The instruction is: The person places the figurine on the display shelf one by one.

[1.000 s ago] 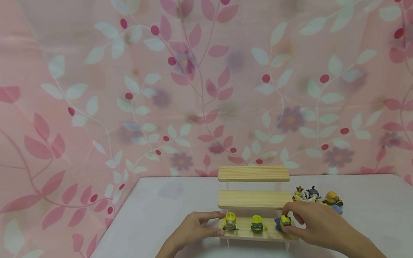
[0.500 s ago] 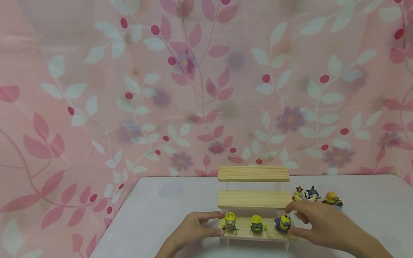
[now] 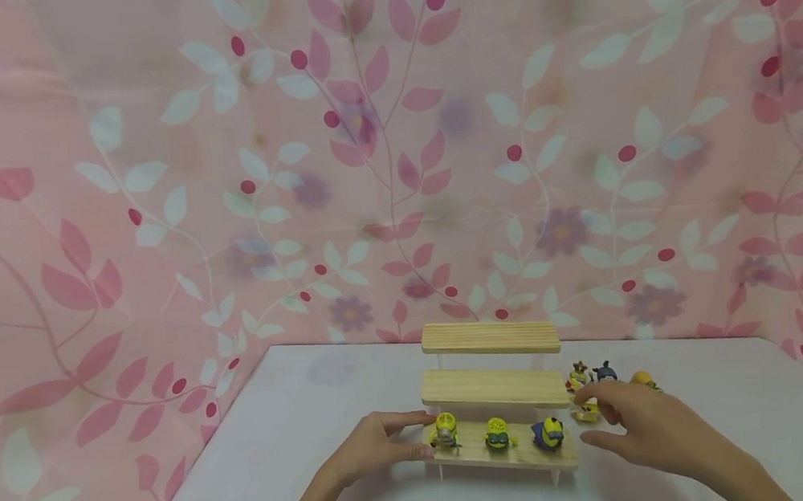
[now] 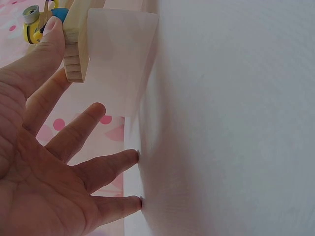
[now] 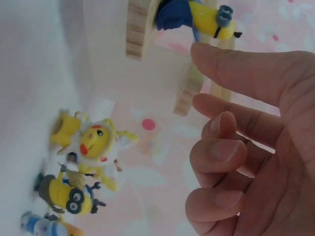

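Note:
A three-tier wooden display stand (image 3: 496, 387) has three yellow minion figurines on its lowest board: one at the left end (image 3: 445, 430), one in the middle (image 3: 496, 435), and one in blue (image 3: 548, 435) at the right end. My left hand (image 3: 373, 449) holds the left end of that board between thumb and forefinger; in the left wrist view the other fingers spread apart below it. Just beyond the right end is my right hand (image 3: 661, 421), holding nothing, its thumb and forefinger apart. The right wrist view shows the blue-clad figurine (image 5: 197, 18) clear of the thumb tip.
Several loose figurines are on the white table (image 3: 329, 403) right of the stand, partly hidden by the right hand. They include a yellow figure in a white outfit (image 5: 96, 140) and a goggled minion (image 5: 69, 196). A pink floral cloth (image 3: 393, 162) hangs behind.
My right hand has let go of the blue-clad figurine and drawn away to the right, towards the loose figurines. The figurine stays on the lowest board. The left hand keeps its hold.

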A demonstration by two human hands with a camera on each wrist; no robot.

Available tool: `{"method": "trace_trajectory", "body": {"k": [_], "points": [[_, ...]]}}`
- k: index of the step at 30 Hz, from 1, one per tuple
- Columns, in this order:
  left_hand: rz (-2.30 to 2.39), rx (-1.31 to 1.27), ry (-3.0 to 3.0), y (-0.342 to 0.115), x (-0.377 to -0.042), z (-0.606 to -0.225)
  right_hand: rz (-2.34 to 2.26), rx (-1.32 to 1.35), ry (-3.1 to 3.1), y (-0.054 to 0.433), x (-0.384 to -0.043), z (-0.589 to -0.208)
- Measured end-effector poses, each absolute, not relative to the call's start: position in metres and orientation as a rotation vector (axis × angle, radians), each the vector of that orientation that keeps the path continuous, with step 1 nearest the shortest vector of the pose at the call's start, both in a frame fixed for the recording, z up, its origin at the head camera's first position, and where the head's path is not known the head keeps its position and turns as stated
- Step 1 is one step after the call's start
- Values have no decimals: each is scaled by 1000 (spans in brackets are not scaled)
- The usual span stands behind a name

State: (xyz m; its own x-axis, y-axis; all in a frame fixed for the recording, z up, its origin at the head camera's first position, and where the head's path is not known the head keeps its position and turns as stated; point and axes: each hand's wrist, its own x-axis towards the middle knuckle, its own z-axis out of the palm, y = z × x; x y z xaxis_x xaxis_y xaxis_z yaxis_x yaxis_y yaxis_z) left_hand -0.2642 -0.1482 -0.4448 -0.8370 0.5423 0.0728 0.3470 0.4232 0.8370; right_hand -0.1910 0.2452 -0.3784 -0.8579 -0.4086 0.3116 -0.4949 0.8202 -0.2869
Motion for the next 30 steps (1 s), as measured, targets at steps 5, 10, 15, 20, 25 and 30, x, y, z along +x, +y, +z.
{"method": "trace_trajectory", "body": {"k": [5,10,15,20,25,30], "points": [[1395,779,2457,-148,-264,-446,539,630,-2802,252,-198,-383],[1418,767,2441,-148,-263,-446,585,644,-2814,258,-209,-386],[1426,772,2435,-148,-263,-445,608,693,-2805,265,-221,-392],[1419,768,2435,-148,-263,-445,563,582,-2864,268,-229,-397],[1418,776,2433,-148,-264,-447,516,546,-2870,270,-235,-400],[1415,785,2436,-148,-264,-447,505,507,-2885,269,-239,-404]]}}
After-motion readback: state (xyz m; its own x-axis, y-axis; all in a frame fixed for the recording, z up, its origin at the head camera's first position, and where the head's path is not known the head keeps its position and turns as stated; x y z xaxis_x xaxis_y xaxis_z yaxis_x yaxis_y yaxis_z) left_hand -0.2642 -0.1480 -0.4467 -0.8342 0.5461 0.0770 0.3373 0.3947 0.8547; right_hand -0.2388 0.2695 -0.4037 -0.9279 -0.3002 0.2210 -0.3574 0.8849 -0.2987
